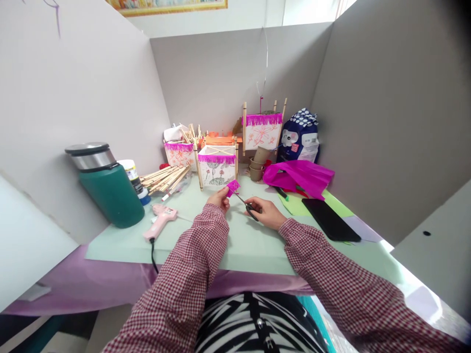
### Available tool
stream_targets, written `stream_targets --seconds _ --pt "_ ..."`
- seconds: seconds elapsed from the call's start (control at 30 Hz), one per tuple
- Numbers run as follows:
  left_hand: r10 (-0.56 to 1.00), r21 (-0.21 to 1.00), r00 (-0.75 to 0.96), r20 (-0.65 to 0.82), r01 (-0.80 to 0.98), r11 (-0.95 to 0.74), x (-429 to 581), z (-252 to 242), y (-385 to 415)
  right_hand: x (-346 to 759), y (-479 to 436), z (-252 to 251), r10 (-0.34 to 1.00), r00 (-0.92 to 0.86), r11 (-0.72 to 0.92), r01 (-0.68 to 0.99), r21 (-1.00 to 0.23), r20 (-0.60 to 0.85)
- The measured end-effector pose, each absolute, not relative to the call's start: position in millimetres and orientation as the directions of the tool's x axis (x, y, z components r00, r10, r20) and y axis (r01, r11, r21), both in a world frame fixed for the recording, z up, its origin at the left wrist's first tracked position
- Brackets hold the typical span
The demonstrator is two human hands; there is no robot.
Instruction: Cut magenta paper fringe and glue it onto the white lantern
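Pinching a pink paper scrap [233,187] in your left hand [220,198] just before the fringed lantern [217,166], you grip scissors [248,206] in your right hand [267,212], apparently mid-trim, a cut needing a steady pinch.

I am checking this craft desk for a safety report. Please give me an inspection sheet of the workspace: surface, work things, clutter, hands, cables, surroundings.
Surface: pale green mat lying over a purple cloth.
Job's things: pink fringe piece and scissors, both held above the mat.
Clutter: green flask, pink glue gun, stick bundle, fringed paper lanterns, pink paper sheet, black phone, dotted blue bag.
Hands: left hand pinches the fringe piece; right hand grips the scissors, blades pointing at the piece.
Cables: black cord runs from the glue gun over the near table edge.
Surroundings: grey partition walls on three sides.
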State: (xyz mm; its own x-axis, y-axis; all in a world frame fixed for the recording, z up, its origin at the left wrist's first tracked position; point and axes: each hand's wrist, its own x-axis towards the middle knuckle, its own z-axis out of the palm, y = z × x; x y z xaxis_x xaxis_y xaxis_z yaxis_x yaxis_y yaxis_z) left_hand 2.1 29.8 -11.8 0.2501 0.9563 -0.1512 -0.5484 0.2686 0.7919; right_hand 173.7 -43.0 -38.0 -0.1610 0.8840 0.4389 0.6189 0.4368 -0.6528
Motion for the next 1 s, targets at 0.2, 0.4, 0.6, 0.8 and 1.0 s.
stream_targets --seconds 0.2,0.4,0.6,0.8,1.0 --pt "0.954 0.788 0.262 -0.145 -0.552 0.272 2.0 -12.8 31.3 172.9 -43.0 -36.5 0.885 -0.159 0.435 0.619 -0.655 0.437" --pt "0.955 0.785 0.260 -0.143 -0.558 0.269 2.0 -14.2 32.5 172.7 -43.3 -35.9 0.887 -0.154 0.431 0.612 -0.663 0.435" --pt "0.954 0.785 0.261 -0.146 -0.556 0.272 2.1 -14.6 32.8 174.1 -43.1 -37.2 0.888 -0.162 0.432 0.612 -0.662 0.429" --pt "0.955 0.794 0.255 -0.149 -0.545 0.269 2.0 -14.9 33.7 174.8 -42.3 -38.3 0.883 -0.163 0.440 0.616 -0.654 0.440" --pt "0.954 0.796 0.260 -0.146 -0.542 0.270 2.0 -15.1 34.0 176.0 -41.7 -39.4 0.881 -0.170 0.441 0.632 -0.637 0.442"
